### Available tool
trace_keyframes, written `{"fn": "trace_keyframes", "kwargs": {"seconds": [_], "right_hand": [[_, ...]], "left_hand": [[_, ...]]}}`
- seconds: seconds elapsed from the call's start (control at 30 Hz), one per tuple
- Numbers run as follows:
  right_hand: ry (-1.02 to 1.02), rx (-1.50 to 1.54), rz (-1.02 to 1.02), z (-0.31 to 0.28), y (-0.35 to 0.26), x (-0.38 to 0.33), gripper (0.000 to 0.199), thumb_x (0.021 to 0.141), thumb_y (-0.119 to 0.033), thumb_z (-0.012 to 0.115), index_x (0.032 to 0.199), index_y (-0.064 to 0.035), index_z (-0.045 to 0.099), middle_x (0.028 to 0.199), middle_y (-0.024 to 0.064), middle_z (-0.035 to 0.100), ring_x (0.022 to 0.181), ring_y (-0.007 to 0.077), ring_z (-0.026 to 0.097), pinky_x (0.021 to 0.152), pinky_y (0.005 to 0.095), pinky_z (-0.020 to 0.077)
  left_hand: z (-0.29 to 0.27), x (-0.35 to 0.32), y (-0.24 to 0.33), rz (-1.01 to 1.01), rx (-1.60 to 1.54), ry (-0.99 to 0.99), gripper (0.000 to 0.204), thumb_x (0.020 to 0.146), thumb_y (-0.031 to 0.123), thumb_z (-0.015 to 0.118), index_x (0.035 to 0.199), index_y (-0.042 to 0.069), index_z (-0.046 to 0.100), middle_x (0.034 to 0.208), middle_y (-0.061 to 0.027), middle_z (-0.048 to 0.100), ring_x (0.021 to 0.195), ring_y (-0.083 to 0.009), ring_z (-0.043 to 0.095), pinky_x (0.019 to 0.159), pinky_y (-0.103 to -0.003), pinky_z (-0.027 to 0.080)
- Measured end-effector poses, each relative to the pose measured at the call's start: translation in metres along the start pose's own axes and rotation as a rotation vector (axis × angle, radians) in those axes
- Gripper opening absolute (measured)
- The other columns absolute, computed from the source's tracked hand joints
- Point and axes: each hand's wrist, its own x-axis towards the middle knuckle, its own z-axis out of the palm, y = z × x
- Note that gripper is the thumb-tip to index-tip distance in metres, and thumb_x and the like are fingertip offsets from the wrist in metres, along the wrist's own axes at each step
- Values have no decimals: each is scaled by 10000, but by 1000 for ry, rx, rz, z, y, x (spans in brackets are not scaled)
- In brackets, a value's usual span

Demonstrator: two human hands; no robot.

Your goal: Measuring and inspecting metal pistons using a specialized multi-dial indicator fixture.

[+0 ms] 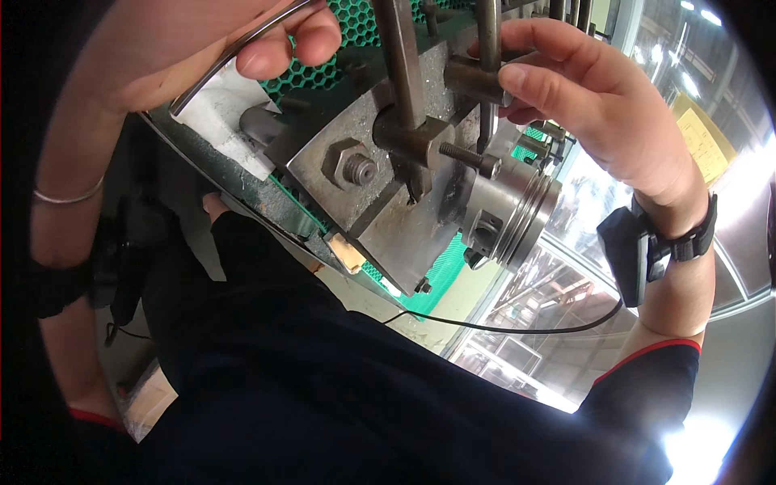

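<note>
My left hand is closed around a slim, curved metal rod at the upper left. Over at the upper right, my right hand curls its fingers round a short round metal sleeve, the thumb pressing its end. An upright steel bar passes through that sleeve. Below the hands is a steel fixture block with a large hex nut on a stud. A second sleeve carries another upright bar and a protruding screw. A ringed, silver piston sits against the block's right side.
Green honeycomb matting lies behind and under the fixture. A white cloth or paper rests near the bench edge at the left. A black cable runs to the device on my right wrist. A yellow sheet shows at the right.
</note>
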Motion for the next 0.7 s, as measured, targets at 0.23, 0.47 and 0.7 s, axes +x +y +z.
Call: {"fn": "trace_keyframes", "kwargs": {"seconds": [0.23,0.47,0.7], "right_hand": [[48,-91,4,14,-7,7,433,874,-152,719,1247,-27,536,965,38,683,828,72,604,753,220,499],[21,33,66,14,-23,11,409,858,-141,729,1214,-41,554,922,33,684,767,57,586,659,199,484],[-4,-101,13,12,-16,13,373,866,-106,713,1200,-41,560,856,13,659,740,48,564,659,203,462]], "left_hand": [[-8,0,-4,26,-192,-67,401,929,250,604,1177,-64,592,795,-78,632,570,-70,506,519,-211,421],[-19,4,-24,185,-384,-163,352,973,255,531,1169,-28,607,872,-46,629,545,-16,441,462,-170,370],[-44,32,-50,408,-159,-147,330,996,237,483,1161,-18,613,980,-57,637,573,8,448,481,-148,386]]}}
